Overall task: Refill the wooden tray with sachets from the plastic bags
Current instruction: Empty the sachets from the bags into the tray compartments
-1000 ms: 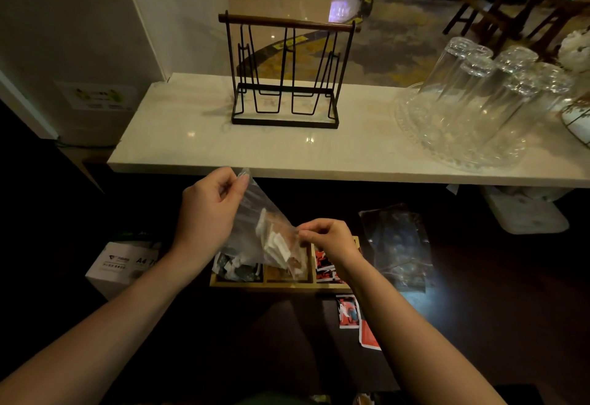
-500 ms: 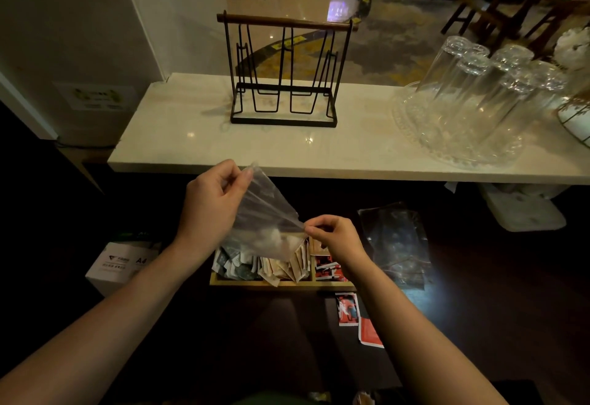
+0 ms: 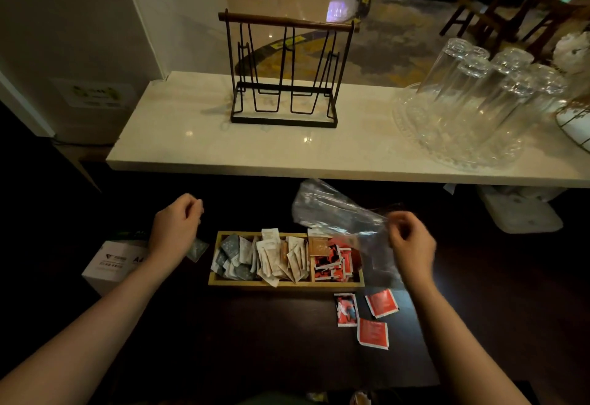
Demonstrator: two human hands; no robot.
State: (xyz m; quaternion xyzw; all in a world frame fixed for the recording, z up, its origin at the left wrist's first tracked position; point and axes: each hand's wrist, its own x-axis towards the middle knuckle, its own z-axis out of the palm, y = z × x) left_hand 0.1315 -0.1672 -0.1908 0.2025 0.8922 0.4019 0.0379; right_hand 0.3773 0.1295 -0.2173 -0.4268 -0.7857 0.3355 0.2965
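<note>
The right hand (image 3: 412,238) pinched an emptied plastic bag (image 3: 335,213) above the wooden tray's (image 3: 284,286) right end; the left hand (image 3: 175,232) hung loosely curled, holding nothing. Emptying looked done; three stray red sachets (image 3: 372,331) on the dark counter probably needed collecting next.

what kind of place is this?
Probably a hotel or restaurant drinks station: upturned glasses on a marble counter, a tray of sachets, dining chairs beyond.

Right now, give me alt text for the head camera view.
A person's right hand holds an emptied clear plastic bag above a wooden tray filled with sachets; the left hand hovers beside it. Three red sachets lie loose in front.
</note>
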